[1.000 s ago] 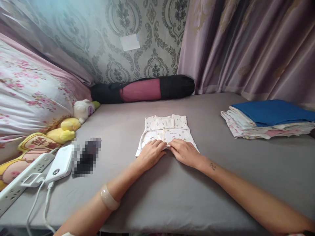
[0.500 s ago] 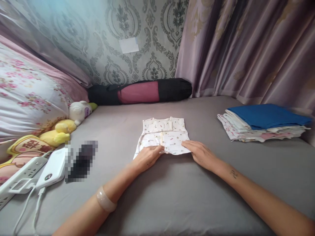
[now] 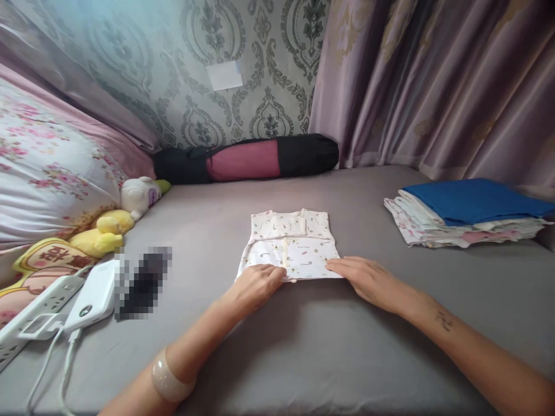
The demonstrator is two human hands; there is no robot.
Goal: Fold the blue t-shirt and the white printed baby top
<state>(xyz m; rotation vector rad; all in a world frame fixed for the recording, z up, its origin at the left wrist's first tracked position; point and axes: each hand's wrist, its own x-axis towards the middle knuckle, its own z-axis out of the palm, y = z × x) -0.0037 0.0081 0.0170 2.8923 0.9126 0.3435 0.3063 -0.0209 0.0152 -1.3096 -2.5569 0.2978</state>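
Note:
A small white baby shirt (image 3: 299, 249) with a scattered print lies on the grey bed sheet, its sleeves folded in across the upper part. My left hand (image 3: 260, 282) grips its near edge left of the middle, fingers over the cloth and thumb hidden. At the near right corner, my right hand (image 3: 362, 276) holds the hem between its fingers and a thumb I cannot see. The near edge runs fairly straight between both hands. A pale bangle (image 3: 167, 378) circles my left forearm.
On the right lies a stack of folded clothes (image 3: 416, 222) topped by a blue cloth (image 3: 477, 199). A black and pink rolled bag (image 3: 243, 159) rests along the wall. Plush toys (image 3: 108, 231), a power strip (image 3: 43, 300) and a white power bank (image 3: 93, 294) with cables line the left.
My right hand has moved right and slightly toward me with the hem. The shirt's near edge is straighter and closer to me. My left hand has shifted slightly left and nearer.

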